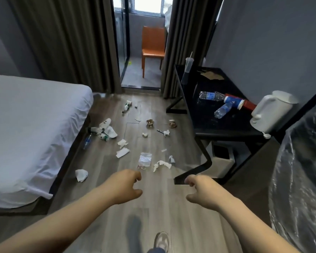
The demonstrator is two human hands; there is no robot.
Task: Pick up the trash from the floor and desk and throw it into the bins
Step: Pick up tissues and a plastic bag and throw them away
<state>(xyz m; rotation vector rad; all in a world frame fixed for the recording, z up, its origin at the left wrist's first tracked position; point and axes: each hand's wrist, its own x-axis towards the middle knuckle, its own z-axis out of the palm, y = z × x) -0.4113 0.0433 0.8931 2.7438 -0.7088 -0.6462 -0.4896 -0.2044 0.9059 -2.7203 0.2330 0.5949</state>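
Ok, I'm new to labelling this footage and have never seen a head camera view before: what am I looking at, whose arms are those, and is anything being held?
This is one wide-angle picture from a camera worn on a person's head, looking forward and down. The two bare arms are that person's own: the left hand and right hand reach forward with fingers loosely curled, and neither holds anything.

Trash lies scattered on the wooden floor: a crumpled tissue, a clear plastic bag and more paper further off. The black desk on the right carries plastic bottles lying on their sides and a white kettle. A white bin stands under the desk. A bed is on the left.
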